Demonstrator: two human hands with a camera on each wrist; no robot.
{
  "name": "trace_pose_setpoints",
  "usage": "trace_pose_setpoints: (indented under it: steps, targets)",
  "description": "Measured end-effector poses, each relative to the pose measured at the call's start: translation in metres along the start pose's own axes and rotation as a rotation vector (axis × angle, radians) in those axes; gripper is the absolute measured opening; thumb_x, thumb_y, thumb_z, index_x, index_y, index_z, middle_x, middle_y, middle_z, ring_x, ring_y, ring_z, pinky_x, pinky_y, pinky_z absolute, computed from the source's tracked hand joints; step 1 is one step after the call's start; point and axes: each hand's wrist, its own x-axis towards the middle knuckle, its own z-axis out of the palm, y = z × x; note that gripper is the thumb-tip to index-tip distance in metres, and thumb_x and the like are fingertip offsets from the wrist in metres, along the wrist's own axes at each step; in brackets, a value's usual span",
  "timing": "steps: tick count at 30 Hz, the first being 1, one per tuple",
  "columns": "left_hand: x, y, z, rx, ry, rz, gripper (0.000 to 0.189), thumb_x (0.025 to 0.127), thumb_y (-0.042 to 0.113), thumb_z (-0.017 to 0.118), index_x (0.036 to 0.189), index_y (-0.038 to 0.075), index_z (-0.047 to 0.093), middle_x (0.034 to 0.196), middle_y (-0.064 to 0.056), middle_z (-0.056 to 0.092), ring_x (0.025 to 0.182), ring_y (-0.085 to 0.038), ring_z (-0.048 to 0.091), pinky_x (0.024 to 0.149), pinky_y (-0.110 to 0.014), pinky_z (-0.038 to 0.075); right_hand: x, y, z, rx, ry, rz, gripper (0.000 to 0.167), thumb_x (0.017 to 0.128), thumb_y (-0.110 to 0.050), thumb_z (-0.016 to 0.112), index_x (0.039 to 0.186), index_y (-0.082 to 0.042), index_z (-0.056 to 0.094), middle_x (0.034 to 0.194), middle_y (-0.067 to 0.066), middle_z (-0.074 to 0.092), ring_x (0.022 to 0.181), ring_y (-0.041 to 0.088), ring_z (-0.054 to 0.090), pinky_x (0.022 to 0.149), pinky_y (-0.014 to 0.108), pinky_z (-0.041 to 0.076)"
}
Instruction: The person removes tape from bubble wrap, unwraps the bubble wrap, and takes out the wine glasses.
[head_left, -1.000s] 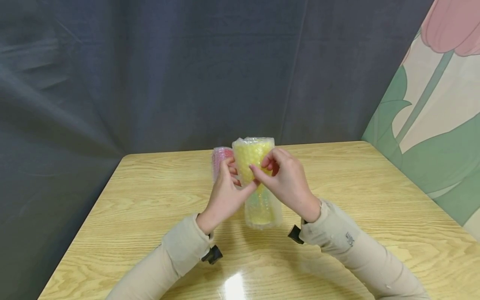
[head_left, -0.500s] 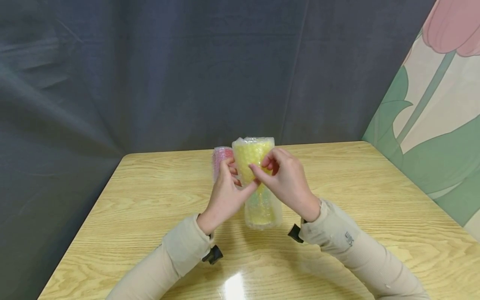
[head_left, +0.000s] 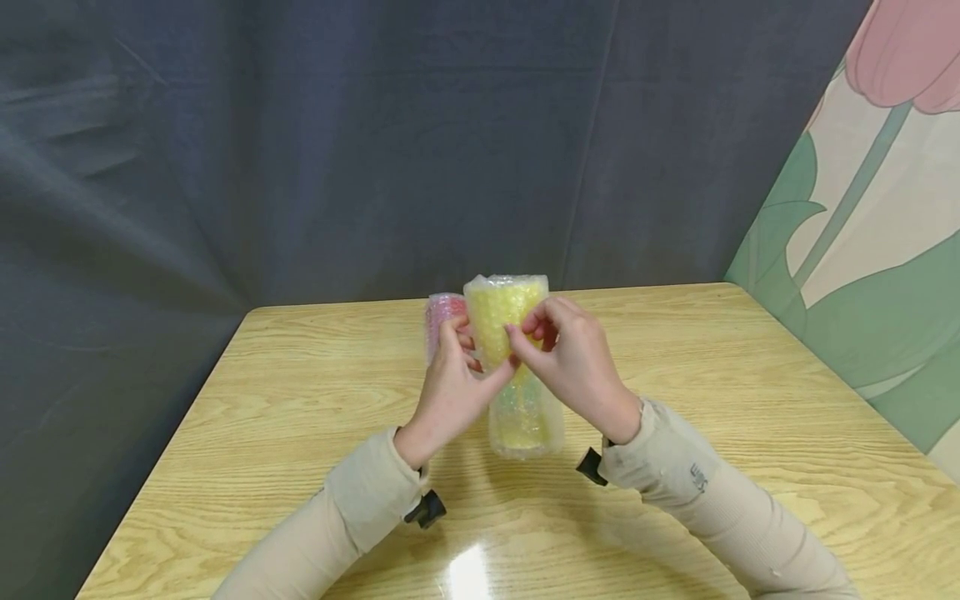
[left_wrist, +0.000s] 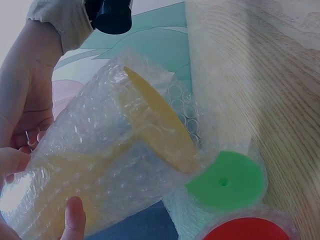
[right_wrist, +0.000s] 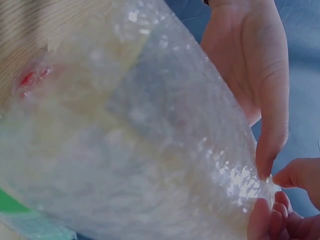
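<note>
A yellow goblet (head_left: 491, 312), wrapped in bubble wrap (head_left: 558, 433), is held with its cup end up and its foot toward me. My left hand (head_left: 453, 387) grips it from the left, thumb across the near side and fingers behind. From the right, my right hand (head_left: 573, 358) pinches at the wrap with thumb and index finger, close beside the left thumb. In the left wrist view the goblet's round yellow foot (left_wrist: 160, 122) and thin stem show through the plastic. The left palm faces the wrap in the right wrist view.
Behind the goblet stands a bubble-wrapped red piece (head_left: 438, 321), partly hidden. The left wrist view shows its red disc (left_wrist: 247, 231) and a wrapped green disc (left_wrist: 227, 180) beside it. A dark curtain (head_left: 420, 150) hangs behind the wooden table (head_left: 315, 358).
My right thumb has slid slightly up and to the right over the wrap. The goblet and my left hand stay almost in place.
</note>
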Motion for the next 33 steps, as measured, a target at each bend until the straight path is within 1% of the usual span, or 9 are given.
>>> trace_pose_setpoints:
  steps: [5,11,16,20,26,33]
  targets:
    - [0.0009,-0.0009,-0.0018,-0.013,-0.010,-0.010,0.070,0.080,0.028,0.070,0.133,0.008,0.030,0.103,-0.009,0.050,0.083,-0.018,0.052,0.073,-0.027,0.047,-0.0006,0.0007,-0.0001,0.010,-0.004,-0.020,0.014,0.079,-0.008,0.070,0.072,-0.002,0.058,0.069,0.008,0.055,0.058,0.013,0.046,0.053,0.020,0.039]
    - [0.0031,-0.0031,-0.0039,-0.023,-0.020,-0.003,0.071,0.081,0.028,0.070,0.135,0.006,0.029,0.106,-0.011,0.051,0.086,-0.019,0.052,0.075,-0.027,0.047,-0.0016,0.0016,-0.0010,0.008,-0.019,-0.039,0.010,0.080,-0.005,0.067,0.075,-0.001,0.059,0.070,0.008,0.056,0.060,0.013,0.049,0.054,0.020,0.042]
    - [0.0055,-0.0047,-0.0058,-0.052,-0.043,-0.003,0.072,0.082,0.027,0.069,0.137,0.006,0.028,0.109,-0.011,0.049,0.087,-0.019,0.051,0.076,-0.028,0.047,-0.0024,0.0019,-0.0031,0.023,-0.051,-0.043,0.004,0.083,-0.002,0.061,0.080,0.001,0.060,0.073,0.009,0.057,0.062,0.013,0.049,0.056,0.021,0.045]
    - [0.0069,-0.0051,-0.0075,-0.070,-0.054,-0.004,0.072,0.082,0.027,0.070,0.137,0.007,0.028,0.109,-0.012,0.048,0.087,-0.019,0.051,0.076,-0.027,0.047,-0.0035,0.0031,-0.0039,0.036,-0.071,-0.041,0.005,0.085,-0.002,0.059,0.084,0.002,0.060,0.075,0.009,0.057,0.063,0.012,0.049,0.057,0.021,0.046]
    - [0.0073,-0.0057,-0.0073,-0.077,-0.059,-0.004,0.071,0.082,0.026,0.071,0.137,0.006,0.030,0.110,-0.013,0.050,0.088,-0.021,0.053,0.079,-0.030,0.048,-0.0054,0.0058,-0.0044,0.061,-0.042,-0.038,0.004,0.085,-0.002,0.060,0.084,0.002,0.060,0.074,0.009,0.056,0.062,0.012,0.047,0.056,0.021,0.042]
    - [0.0082,-0.0051,-0.0072,-0.100,-0.071,-0.019,0.070,0.083,0.026,0.070,0.137,0.008,0.031,0.110,-0.012,0.050,0.089,-0.021,0.054,0.079,-0.027,0.047,-0.0061,0.0064,-0.0059,0.093,-0.014,-0.017,0.005,0.084,-0.003,0.063,0.083,0.001,0.062,0.076,0.010,0.057,0.067,0.014,0.052,0.063,0.025,0.047]
